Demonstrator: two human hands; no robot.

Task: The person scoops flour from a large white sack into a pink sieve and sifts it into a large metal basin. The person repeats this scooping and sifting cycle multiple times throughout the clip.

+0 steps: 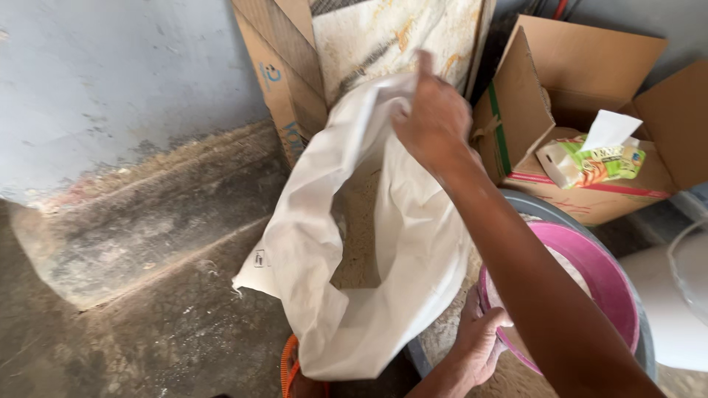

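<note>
A white woven sack [413,243] stands open in the middle, with pale grain [359,236] showing inside. My right hand [435,110] reaches across and grips the sack's far rim, holding it up. My left hand [481,343] is low in the view, closed on the near rim of a pink basin [612,284]. The basin sits inside a grey tub [549,210] just right of the sack. My right forearm hides most of what lies in the basin.
Cardboard boxes [284,74] lean on the grey wall behind the sack. At the right, an open box [590,59] holds a green tissue pack [594,158]. A white container [675,295] stands at the far right, and something orange [289,368] shows under the sack.
</note>
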